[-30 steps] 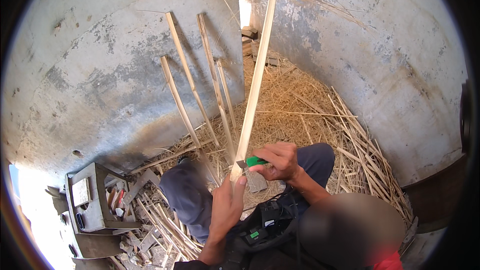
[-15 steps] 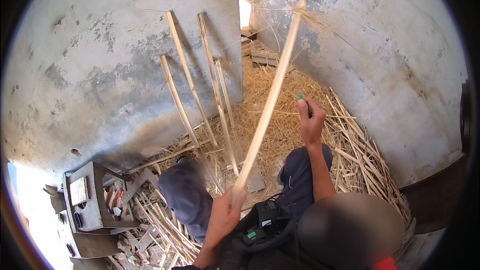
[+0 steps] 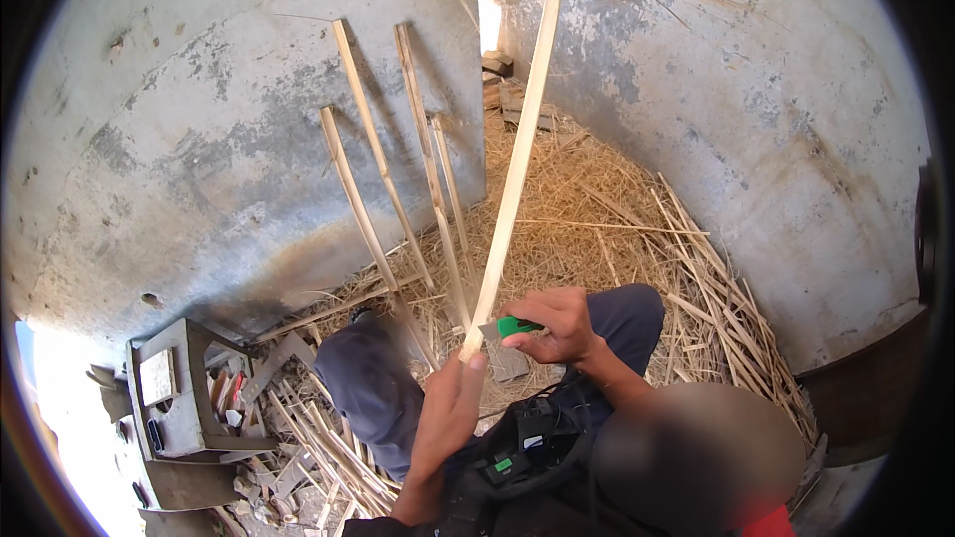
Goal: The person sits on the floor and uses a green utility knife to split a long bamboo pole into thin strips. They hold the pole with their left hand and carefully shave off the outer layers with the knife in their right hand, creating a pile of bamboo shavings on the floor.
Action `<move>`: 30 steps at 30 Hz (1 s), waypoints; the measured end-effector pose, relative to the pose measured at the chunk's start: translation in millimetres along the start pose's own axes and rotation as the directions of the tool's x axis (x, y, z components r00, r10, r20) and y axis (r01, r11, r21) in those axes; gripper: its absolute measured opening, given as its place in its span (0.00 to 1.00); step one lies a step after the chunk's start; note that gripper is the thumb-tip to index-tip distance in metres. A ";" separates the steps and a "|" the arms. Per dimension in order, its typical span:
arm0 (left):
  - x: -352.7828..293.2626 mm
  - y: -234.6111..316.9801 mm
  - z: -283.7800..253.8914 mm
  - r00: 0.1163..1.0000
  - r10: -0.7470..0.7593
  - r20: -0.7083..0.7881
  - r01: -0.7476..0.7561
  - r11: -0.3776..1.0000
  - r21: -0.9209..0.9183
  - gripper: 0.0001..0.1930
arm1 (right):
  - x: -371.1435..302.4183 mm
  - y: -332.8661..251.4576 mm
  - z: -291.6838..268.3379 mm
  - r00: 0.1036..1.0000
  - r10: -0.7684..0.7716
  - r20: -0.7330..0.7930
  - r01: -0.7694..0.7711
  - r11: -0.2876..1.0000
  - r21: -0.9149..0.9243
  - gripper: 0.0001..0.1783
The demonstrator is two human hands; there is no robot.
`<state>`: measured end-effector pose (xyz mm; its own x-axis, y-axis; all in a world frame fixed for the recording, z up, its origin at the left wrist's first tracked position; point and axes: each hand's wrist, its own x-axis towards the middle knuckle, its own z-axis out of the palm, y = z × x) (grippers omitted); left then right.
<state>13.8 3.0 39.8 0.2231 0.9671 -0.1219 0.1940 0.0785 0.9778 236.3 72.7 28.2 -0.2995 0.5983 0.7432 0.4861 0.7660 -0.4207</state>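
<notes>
My left hand [image 3: 453,408] grips the near end of a long pale wooden strip [image 3: 525,129], which rises away from me. Thin curled fibres spread sideways near its far end at the top. In my right hand [image 3: 562,323] is a green-handled utility knife [image 3: 519,325], held in closed fingers. Its short metal blade lies against the strip just above my left hand. Below the hands, my two knees are spread, dark trousers on both sides.
Several wooden strips [image 3: 360,204] lean against the grey wall [image 3: 199,119] at left. Straw-like shavings [image 3: 557,199] cover the floor ahead. A pile of thin sticks [image 3: 731,313] lies along the right wall. An overturned wooden stool [image 3: 189,388] holding odds and ends stands at lower left.
My right hand has come down and left, bringing the knife from out over the shavings to the strip's near end. The strip's far end has swung left and up.
</notes>
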 end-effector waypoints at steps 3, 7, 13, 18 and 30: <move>-1.0 4.8 1.9 1.000 0.023 0.004 -0.023 1.000 0.013 0.18 | 1.6 -2.0 0.2 1.000 -0.019 -0.020 0.019 0.999 -0.032 0.22; -2.6 8.0 2.3 1.000 0.005 0.002 -0.005 0.999 0.050 0.18 | 2.1 -2.9 -1.6 0.999 -0.030 -0.024 0.027 0.994 -0.107 0.21; -3.9 11.2 1.4 1.000 0.007 0.015 -0.010 0.985 0.174 0.20 | 3.4 -1.1 -4.4 0.999 -0.046 -0.009 0.043 0.982 -0.184 0.22; -4.6 19.6 4.3 0.996 0.071 -0.045 -0.055 0.955 0.291 0.20 | 9.1 -1.1 -5.8 0.997 -0.065 -0.028 0.057 0.972 -0.227 0.22; -6.2 14.4 1.9 0.997 0.061 -0.056 -0.037 0.932 0.361 0.18 | 13.5 16.4 -4.0 0.979 -0.024 -0.201 -0.041 0.949 -0.312 0.18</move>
<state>17.1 -2.3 54.3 0.1805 0.9822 -0.0523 0.5170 -0.0495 0.8545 243.5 92.4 33.4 -0.1401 0.5202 0.8425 0.7300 0.6291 -0.2670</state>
